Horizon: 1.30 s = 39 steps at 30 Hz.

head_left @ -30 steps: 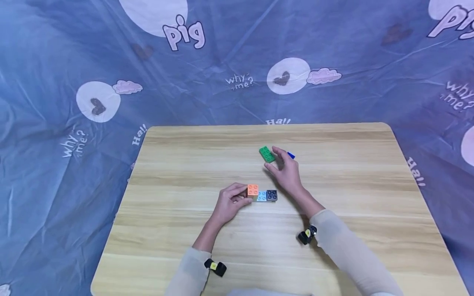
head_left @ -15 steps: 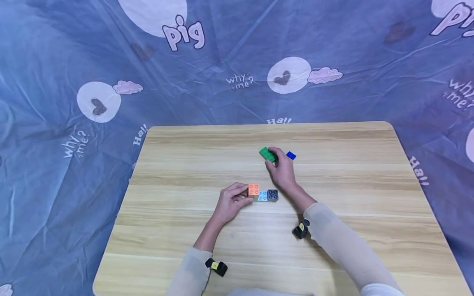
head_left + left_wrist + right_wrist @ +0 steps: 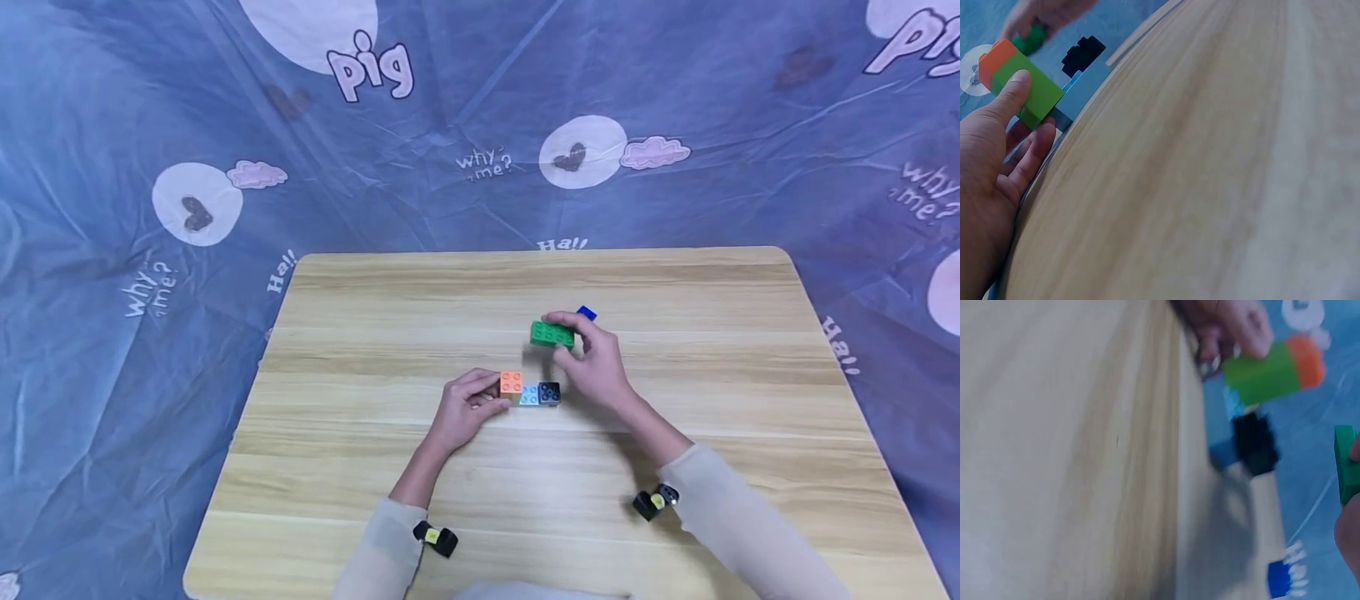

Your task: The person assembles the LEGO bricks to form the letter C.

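My left hand (image 3: 459, 418) pinches a stack of toy building bricks between thumb and fingers. An orange brick (image 3: 512, 382) tops the stack, over a light green block (image 3: 1030, 92) that the thumb presses in the left wrist view. Beneath runs a light blue brick (image 3: 1084, 89), with a black brick (image 3: 550, 393) on its right end. Beyond that black brick, my right hand (image 3: 598, 368) holds a green eight-stud brick (image 3: 551, 334) by its right end, raised off the table. In the right wrist view only a part of this green brick and the fingers shows, at the right edge.
A small dark blue brick (image 3: 587, 312) lies on the wooden table (image 3: 360, 333) just behind the right hand, partly covered by it. A blue printed cloth (image 3: 420, 192) hangs behind the table's far edge.
My right hand has taken hold of the green brick, lifted it, turned it to lie sideways and brought it nearer to the stack. The left hand has stayed put.
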Each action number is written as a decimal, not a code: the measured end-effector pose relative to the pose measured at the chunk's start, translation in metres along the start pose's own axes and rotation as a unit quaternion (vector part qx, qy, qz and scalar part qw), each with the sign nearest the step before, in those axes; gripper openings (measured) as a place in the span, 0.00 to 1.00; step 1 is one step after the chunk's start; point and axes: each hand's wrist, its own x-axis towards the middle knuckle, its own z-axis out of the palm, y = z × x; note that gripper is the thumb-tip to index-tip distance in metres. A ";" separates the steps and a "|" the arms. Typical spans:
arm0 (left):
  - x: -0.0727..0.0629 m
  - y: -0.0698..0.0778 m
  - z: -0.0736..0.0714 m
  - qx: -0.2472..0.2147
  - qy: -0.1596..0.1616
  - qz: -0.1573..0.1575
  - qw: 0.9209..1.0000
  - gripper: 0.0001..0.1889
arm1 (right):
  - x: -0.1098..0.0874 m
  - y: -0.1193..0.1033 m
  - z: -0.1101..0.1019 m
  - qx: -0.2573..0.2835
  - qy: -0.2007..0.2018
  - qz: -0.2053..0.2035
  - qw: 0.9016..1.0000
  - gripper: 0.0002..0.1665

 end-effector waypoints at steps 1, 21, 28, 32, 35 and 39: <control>0.000 0.000 0.000 -0.001 0.000 0.002 1.000 0.23 | -0.004 -0.006 -0.001 0.013 -0.011 -0.011 1.000 0.34; 0.001 0.001 0.001 0.007 0.001 0.020 1.000 0.22 | -0.039 -0.028 0.017 -0.055 -0.077 -0.115 0.989 0.30; 0.001 0.001 0.002 -0.001 0.005 0.018 1.000 0.20 | -0.040 -0.031 0.017 -0.072 -0.085 -0.129 0.985 0.28; 0.001 0.001 0.002 -0.004 0.001 0.014 1.000 0.19 | -0.040 -0.032 0.017 -0.075 -0.082 -0.135 0.985 0.28; 0.001 0.002 0.001 -0.008 0.000 0.012 1.000 0.19 | -0.040 -0.032 0.017 -0.080 -0.087 -0.142 0.983 0.27; 0.000 0.001 0.001 -0.011 0.001 0.006 1.000 0.20 | -0.040 -0.031 0.017 -0.103 -0.100 -0.156 0.977 0.25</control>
